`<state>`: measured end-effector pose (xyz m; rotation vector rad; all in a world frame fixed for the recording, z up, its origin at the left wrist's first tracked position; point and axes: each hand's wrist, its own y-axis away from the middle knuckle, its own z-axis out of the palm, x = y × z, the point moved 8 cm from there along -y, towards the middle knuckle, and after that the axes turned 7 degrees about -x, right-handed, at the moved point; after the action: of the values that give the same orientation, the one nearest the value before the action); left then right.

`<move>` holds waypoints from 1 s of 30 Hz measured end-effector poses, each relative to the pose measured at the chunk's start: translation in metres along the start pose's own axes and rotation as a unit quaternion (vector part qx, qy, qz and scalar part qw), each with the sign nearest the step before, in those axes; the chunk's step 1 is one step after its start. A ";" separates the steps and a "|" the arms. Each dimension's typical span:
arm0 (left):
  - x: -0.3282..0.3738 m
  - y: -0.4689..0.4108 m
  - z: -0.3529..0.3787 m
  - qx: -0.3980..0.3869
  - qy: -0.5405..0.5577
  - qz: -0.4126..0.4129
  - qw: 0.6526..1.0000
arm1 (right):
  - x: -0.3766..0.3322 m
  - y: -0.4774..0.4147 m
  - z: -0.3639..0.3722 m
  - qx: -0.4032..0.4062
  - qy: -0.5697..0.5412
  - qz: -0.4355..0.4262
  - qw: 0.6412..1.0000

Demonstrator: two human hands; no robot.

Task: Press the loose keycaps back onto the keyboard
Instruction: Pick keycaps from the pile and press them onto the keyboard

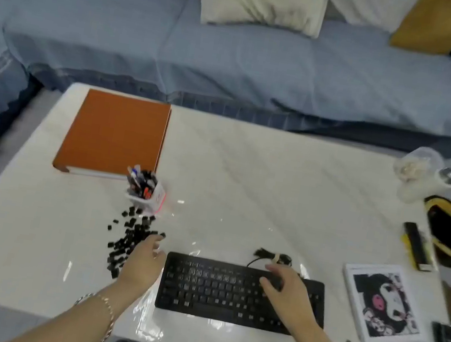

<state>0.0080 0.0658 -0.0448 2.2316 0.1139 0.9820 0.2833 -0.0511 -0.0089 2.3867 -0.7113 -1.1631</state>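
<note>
Head view of a keycap refitting task. A blue sofa (235,63) spans the upper half of the frame, and a white marble-patterned table (246,180) fills the lower half. An orange hardcover book (114,135) lies flat at the table's upper left. The black keyboard (214,287) sits at lower centre, its long side parallel to the near table edge, with its bundled cable (267,255) just behind the upper right corner. An illustrated white box (383,302) lies to the right of the keyboard, apart from it. The loose keycaps (131,238), all black, form 1 scattered pile left of the keyboard. The pile lies directly below a clear pen holder (145,190) filled with pens. The left hand (143,264), a bracelet (107,311) at its wrist, lies between pile and keyboard, fingers loosely extended with tips touching the nearest caps. The right hand (287,293) rests on the keyboard's upper right area, fingers bent down onto the keys. Whether it grasps a cap cannot be told.
</note>
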 end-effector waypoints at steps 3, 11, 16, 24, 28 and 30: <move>-0.033 -0.041 0.041 -0.021 -0.054 -0.016 0.998 | 0.031 -0.053 0.043 -0.024 0.075 -0.037 0.996; -0.098 -0.110 0.085 0.006 -0.068 0.058 0.996 | 0.053 -0.137 0.139 -0.068 0.229 -0.148 0.960; -0.112 -0.119 0.082 0.022 -0.015 0.126 0.992 | 0.063 -0.148 0.147 -0.015 0.185 -0.179 0.966; -0.112 -0.117 0.079 0.119 -0.040 0.227 0.966 | 0.065 -0.147 0.150 0.045 0.191 -0.237 0.952; -0.108 -0.108 0.042 0.237 -0.122 0.267 0.926 | 0.063 -0.143 0.150 0.068 0.177 -0.236 0.953; -0.112 -0.114 0.024 0.268 -0.181 0.244 0.915 | 0.063 -0.142 0.151 0.062 0.171 -0.231 0.956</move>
<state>-0.0347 0.1017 -0.1963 3.0043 -0.4079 0.8241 0.2330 0.0063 -0.2120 2.8556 -0.1151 -0.8382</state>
